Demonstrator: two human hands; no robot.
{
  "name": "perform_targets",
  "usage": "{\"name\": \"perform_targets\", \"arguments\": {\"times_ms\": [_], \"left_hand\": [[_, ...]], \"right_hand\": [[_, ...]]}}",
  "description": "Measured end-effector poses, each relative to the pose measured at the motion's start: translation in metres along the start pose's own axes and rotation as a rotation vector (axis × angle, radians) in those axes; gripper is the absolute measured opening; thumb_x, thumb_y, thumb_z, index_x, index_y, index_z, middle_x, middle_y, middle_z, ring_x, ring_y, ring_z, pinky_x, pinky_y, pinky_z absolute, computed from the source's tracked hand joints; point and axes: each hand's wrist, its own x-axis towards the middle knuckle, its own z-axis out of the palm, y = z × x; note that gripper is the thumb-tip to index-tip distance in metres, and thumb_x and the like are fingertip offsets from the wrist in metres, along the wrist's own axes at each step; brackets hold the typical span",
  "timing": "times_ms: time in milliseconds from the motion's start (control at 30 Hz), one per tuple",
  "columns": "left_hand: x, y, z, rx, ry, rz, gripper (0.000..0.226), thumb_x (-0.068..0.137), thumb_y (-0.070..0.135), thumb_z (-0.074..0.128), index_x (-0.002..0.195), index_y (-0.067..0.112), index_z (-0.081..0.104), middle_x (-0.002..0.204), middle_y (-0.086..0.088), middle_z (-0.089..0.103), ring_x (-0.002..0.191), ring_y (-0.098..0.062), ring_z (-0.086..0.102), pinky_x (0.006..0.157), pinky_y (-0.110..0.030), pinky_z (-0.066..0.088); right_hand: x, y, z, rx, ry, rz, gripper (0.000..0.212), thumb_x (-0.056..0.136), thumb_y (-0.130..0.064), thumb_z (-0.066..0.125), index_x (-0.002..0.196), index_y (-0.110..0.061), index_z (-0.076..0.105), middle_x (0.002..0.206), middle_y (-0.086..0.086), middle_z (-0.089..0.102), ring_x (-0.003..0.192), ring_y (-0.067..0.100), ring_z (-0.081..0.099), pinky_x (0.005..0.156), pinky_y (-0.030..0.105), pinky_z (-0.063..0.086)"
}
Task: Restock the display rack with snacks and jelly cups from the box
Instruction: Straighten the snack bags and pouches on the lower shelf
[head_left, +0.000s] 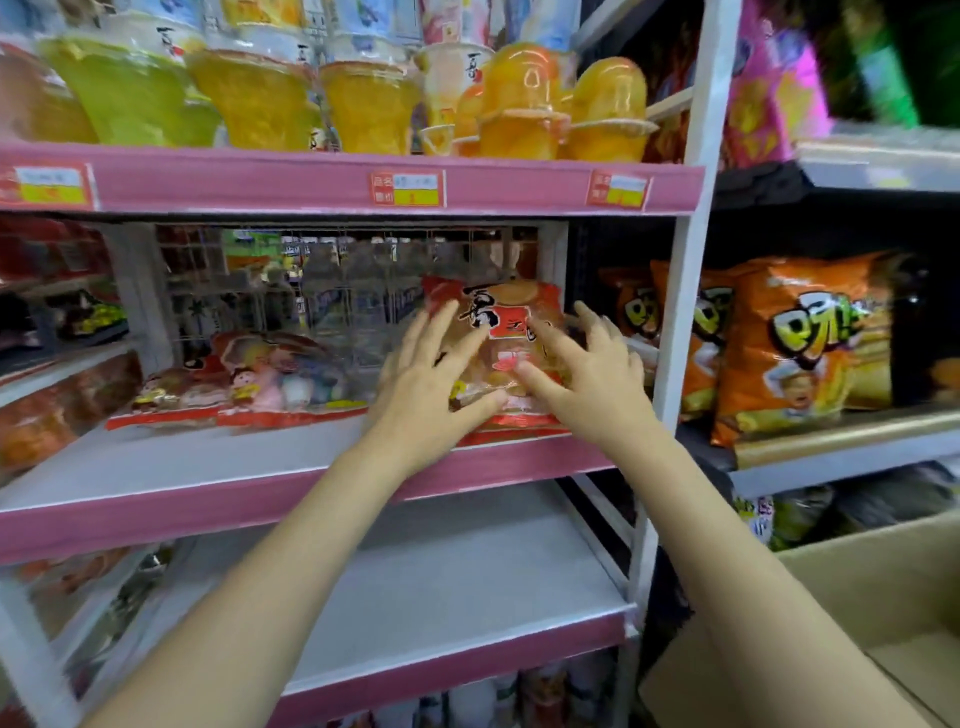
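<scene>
Two hands (436, 384) (587, 374) on snack bag (498, 322) (mid shelf (208, 467)).

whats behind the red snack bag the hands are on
Behind the red snack bag runs the rack's wire mesh back, with blurred bottles showing through it. Left hand and right hand cover the bag's lower front.
</scene>
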Motion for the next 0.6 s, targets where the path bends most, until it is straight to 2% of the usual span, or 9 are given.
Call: {"name": "perform_targets", "arguments": {"times_ms": [67, 167, 267, 433, 533, 600], "left_hand": [[0.000, -0.001, 0.001, 0.111, -0.042, 0.102, 0.068, 0.094, 0.068, 0.038, 0.155, 0.046, 0.015, 0.166, 0.013, -0.004, 0.151, -0.010, -0.012, 0.123, -0.048, 0.004], [0.005, -0.006, 0.005, 0.146, -0.151, 0.088, 0.070, 0.094, 0.071, 0.030, 0.154, 0.049, 0.002, 0.164, 0.016, -0.013, 0.149, -0.007, -0.019, 0.122, -0.044, -0.002], [0.019, -0.008, 0.005, 0.186, -0.210, 0.065, 0.074, 0.091, 0.075, 0.027, 0.153, 0.051, -0.006, 0.162, 0.019, -0.020, 0.148, -0.007, -0.022, 0.121, -0.044, -0.004], [0.042, -0.011, 0.022, 0.186, -0.292, -0.005, 0.075, 0.092, 0.075, 0.028, 0.149, 0.053, -0.015, 0.157, 0.021, -0.031, 0.147, -0.011, -0.026, 0.120, -0.053, -0.001], [0.042, -0.010, 0.028, 0.133, -0.332, -0.033, 0.075, 0.092, 0.074, 0.031, 0.150, 0.053, -0.013, 0.157, 0.023, -0.031, 0.149, -0.014, -0.023, 0.122, -0.055, 0.002], [0.036, -0.008, 0.023, 0.113, -0.377, -0.036, 0.078, 0.092, 0.073, 0.035, 0.152, 0.052, -0.009, 0.157, 0.024, -0.029, 0.149, -0.014, -0.021, 0.122, -0.052, 0.005]], "right_hand": [[-0.001, -0.004, 0.006, 0.009, -0.007, -0.060, 0.064, 0.094, -0.068, 0.036, 0.153, -0.044, 0.026, 0.166, -0.001, 0.010, 0.152, 0.024, 0.009, 0.116, 0.056, 0.018], [0.002, -0.005, 0.016, 0.018, -0.048, -0.086, 0.067, 0.095, -0.067, 0.032, 0.155, -0.044, 0.015, 0.167, -0.004, 0.005, 0.152, 0.021, 0.011, 0.115, 0.056, 0.019], [0.015, 0.003, 0.021, 0.082, -0.086, -0.074, 0.067, 0.094, -0.069, 0.031, 0.154, -0.048, 0.011, 0.166, -0.006, 0.002, 0.152, 0.019, 0.008, 0.117, 0.058, 0.014], [0.039, 0.016, 0.033, 0.043, -0.156, -0.070, 0.073, 0.092, -0.072, 0.030, 0.154, -0.048, 0.001, 0.166, -0.007, -0.006, 0.153, 0.023, 0.003, 0.118, 0.062, 0.013], [0.041, 0.021, 0.035, 0.026, -0.200, -0.063, 0.075, 0.092, -0.071, 0.034, 0.153, -0.048, -0.003, 0.165, -0.010, -0.012, 0.152, 0.023, 0.001, 0.118, 0.060, 0.012], [0.032, 0.022, 0.035, 0.053, -0.228, -0.086, 0.076, 0.093, -0.069, 0.037, 0.155, -0.045, 0.000, 0.165, -0.008, -0.011, 0.153, 0.023, 0.001, 0.118, 0.058, 0.010]]}}
